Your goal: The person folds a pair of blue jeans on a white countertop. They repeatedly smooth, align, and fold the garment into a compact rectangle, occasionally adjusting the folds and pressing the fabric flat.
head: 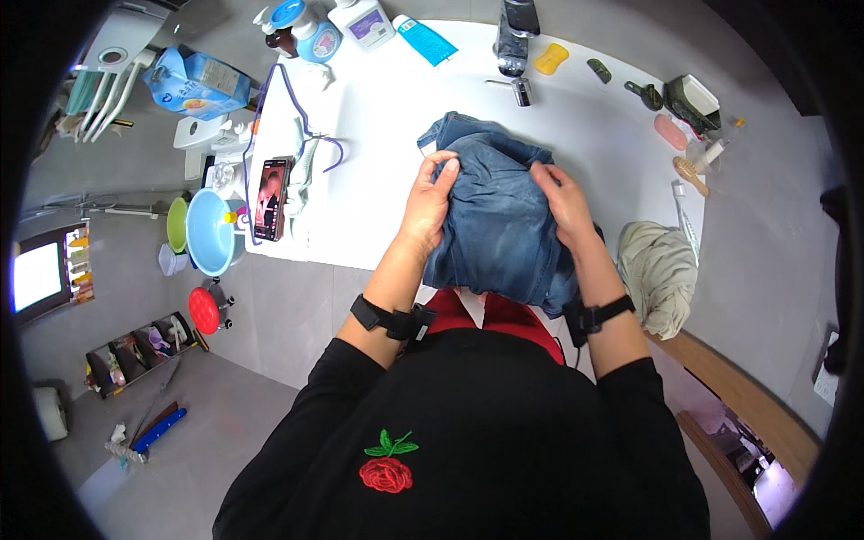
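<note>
A blue denim garment lies bunched over the front edge of the white washbasin counter, its lower part hanging in front of me. My left hand grips its upper left part, thumb on top and fingers partly hidden in the folds. On the other side, my right hand pinches the cloth near the upper right. Behind the denim stands a chrome faucet. To the right, a pale green bundled cloth hangs over the counter edge.
Purple hangers and a phone lie at the left. Bottles and a blue tube line the back. A yellow sponge, pink soap, a wooden brush and a toothbrush are at the right.
</note>
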Available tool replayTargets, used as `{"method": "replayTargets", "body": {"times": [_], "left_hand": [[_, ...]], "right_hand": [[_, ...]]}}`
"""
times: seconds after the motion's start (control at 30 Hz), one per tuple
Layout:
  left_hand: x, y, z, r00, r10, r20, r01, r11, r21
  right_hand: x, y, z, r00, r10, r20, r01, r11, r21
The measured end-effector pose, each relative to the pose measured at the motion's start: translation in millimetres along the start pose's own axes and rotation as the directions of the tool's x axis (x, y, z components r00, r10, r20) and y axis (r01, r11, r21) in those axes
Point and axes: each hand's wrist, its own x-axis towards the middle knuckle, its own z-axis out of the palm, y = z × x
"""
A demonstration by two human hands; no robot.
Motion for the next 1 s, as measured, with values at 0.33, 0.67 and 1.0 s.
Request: {"method": "replayTargets", "body": {"times": [0.33, 0.67, 1.0], "left_hand": [[4.2, -7.3, -0.3, 0.985, 0.064, -0.16, -0.096, 0.974, -0.203], [0.1, -53.2, 28.9, 0.953, -0.271, -0.132, 0.23, 0.937, -0.264], [-0.4, -46.6, 26.3, 0.952, -0.147, -0.268, 0.148, 0.989, -0.018]], "right_hand": [[-15.0, 5.8, 27.7, 0.844, -0.536, 0.033, 0.511, 0.783, -0.356], [-5.2, -16.6, 90.5, 0.955, -0.296, -0.011, 0.189, 0.638, -0.747], [5.6, -3.9, 73.8, 0.968, -0.249, -0.029, 0.148, 0.663, -0.734]]}}
